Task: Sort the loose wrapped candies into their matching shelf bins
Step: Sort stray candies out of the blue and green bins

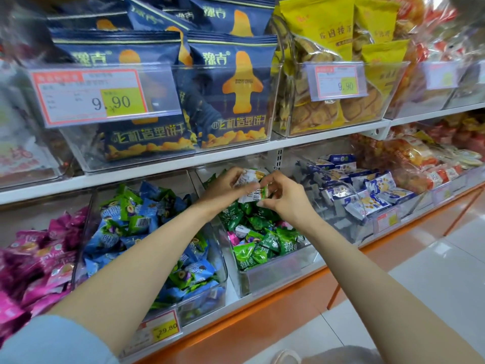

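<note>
Green candies (258,245) fill the clear bin (273,270) under your two hands, with a few pink and white wrappers mixed in among them. Your left hand (227,186) curls its fingers round a white candy (246,177); your right hand (287,199) pinches a white-and-green candy (258,196) between thumb and fingertips. Both candies are held above the back of that bin, touching each other. On this lower shelf, blue candies (147,227) with some green ones fill the next bin to the left, tagged 29.80 (165,329), and pink candies (34,261) lie left of that. Blue-and-white packets (367,191) sit in the bin to the right. On the upper shelf, two navy bags (233,93) stand in front, reading 豫吉 and 飞机造型饼干, with more behind; yellow bags (338,30) fill the neighbouring bin. Two tags there read 9.90 (91,97) (339,81).
</note>
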Motion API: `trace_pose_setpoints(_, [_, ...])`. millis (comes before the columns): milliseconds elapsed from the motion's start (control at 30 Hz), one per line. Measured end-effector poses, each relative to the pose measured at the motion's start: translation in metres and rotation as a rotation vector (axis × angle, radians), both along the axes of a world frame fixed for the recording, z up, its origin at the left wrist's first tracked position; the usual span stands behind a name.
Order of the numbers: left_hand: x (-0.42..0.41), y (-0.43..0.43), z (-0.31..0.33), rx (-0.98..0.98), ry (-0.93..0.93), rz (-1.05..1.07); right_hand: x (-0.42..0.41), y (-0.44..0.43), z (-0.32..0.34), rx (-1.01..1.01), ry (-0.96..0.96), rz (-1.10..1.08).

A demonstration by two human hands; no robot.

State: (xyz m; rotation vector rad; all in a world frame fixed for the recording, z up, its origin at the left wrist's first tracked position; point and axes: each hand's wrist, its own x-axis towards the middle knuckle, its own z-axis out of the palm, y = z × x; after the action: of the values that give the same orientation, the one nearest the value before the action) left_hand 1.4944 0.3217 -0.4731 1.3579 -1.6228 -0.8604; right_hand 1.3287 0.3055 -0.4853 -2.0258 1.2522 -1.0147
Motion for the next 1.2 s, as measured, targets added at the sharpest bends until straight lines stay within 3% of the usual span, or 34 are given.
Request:
trace_pose_setpoints(200, [0.005,-0.006,-0.007,-0.041,0.077,0.122,0.004,0.002,0.001,0.067,-0.077,-0.046])
trace_pose_setpoints(367, [0.011,0.009,0.001,-0.087,0.097,0.296,0.016,0.013,-0.008,-0.078,0.617,0.066])
trace_pose_setpoints(567, [0.025,0.047,0.000,-0.074,0.051,0.310,0.036,0.015,-0.021,-0.242,0.775,0.044])
trace_pose_setpoints(733, [0.038,0.082,0.005,-0.087,-0.015,0.282,0.021,0.012,-0.008,-0.175,0.628,0.006])
trace_pose_setpoints(833, [0.044,0.105,0.001,-0.079,-0.042,0.250,-0.001,0.019,0.010,0.008,0.318,-0.007])
trace_pose_setpoints(967, [0.055,0.143,-0.006,0.014,-0.085,0.198,0.002,0.058,0.032,0.275,-0.047,0.216])
trace_pose_setpoints(1200, [0.109,0.243,-0.005,0.045,-0.157,0.238,0.078,0.140,0.038,0.426,-0.221,0.493])
